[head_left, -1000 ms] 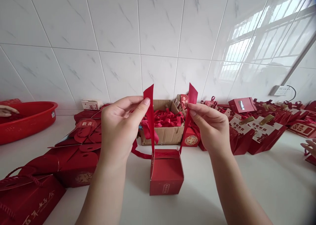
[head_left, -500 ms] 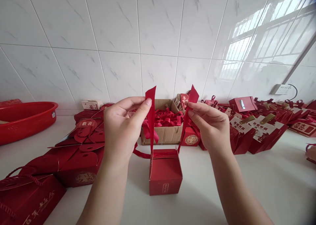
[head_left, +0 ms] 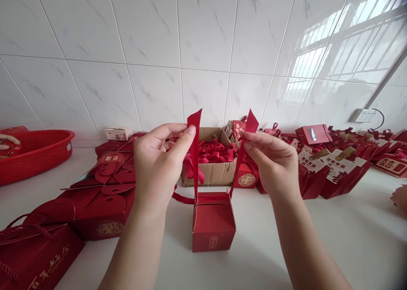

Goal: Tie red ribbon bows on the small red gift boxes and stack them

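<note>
A small red gift box (head_left: 213, 220) stands on the white table in front of me, with red ribbon (head_left: 195, 154) rising from both of its sides. Between thumb and fingers, my left hand (head_left: 162, 158) pinches one end of the ribbon above the box's left side. My right hand (head_left: 274, 158) pinches the other end above the right side. Both ends point upward past the fingertips, and the two lengths run down nearly straight. A further loop of ribbon lies on the table to the left of the box.
Behind the box, a cardboard carton (head_left: 216, 174) holds many red ribbons. Red boxes (head_left: 101, 213) crowd the left, and red gift bags (head_left: 343, 175) stand at right. Another person's hand (head_left: 11, 145) is over a red basin (head_left: 41, 158). A socket strip (head_left: 363, 115) sits by the tiled wall.
My right hand has shifted slightly right with its ribbon end; my left hand is nearly still. Another person's hand has appeared over the basin at far left.
</note>
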`<state>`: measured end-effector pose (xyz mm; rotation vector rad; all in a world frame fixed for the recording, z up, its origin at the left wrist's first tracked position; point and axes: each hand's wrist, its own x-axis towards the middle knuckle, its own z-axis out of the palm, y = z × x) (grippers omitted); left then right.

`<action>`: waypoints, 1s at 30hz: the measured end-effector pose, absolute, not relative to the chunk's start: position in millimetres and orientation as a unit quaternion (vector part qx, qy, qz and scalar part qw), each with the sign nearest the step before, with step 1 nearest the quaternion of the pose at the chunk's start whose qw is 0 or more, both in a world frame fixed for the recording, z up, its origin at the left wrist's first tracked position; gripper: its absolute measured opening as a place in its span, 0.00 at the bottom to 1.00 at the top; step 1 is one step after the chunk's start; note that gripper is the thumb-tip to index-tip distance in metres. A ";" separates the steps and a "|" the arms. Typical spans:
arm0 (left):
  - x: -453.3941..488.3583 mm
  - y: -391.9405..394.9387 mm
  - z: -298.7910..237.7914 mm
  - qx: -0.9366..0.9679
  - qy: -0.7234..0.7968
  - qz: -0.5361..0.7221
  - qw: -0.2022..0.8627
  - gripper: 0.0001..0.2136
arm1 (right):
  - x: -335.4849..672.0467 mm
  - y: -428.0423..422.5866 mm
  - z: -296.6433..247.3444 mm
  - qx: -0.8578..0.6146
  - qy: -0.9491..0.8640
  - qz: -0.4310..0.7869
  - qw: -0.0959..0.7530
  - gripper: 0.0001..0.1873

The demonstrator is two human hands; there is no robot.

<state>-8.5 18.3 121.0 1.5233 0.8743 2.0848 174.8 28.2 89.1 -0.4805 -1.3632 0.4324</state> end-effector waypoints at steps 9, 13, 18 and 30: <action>-1.0 12.1 122.2 0.620 0.323 0.659 0.278 0.06 | 169.2 20.4 91.2 -0.223 -0.622 0.268 0.702 0.09; 2.1 6.4 123.3 0.681 0.351 0.569 0.298 0.13 | 163.2 15.5 93.4 -0.210 -0.625 0.321 0.679 0.12; 3.1 2.6 125.0 0.697 0.394 0.506 0.321 0.22 | 161.7 12.2 94.6 -0.223 -0.642 0.374 0.631 0.12; -1.5 5.6 125.8 0.713 0.348 0.516 0.322 0.08 | 163.8 12.4 94.6 -0.189 -0.656 0.434 0.588 0.08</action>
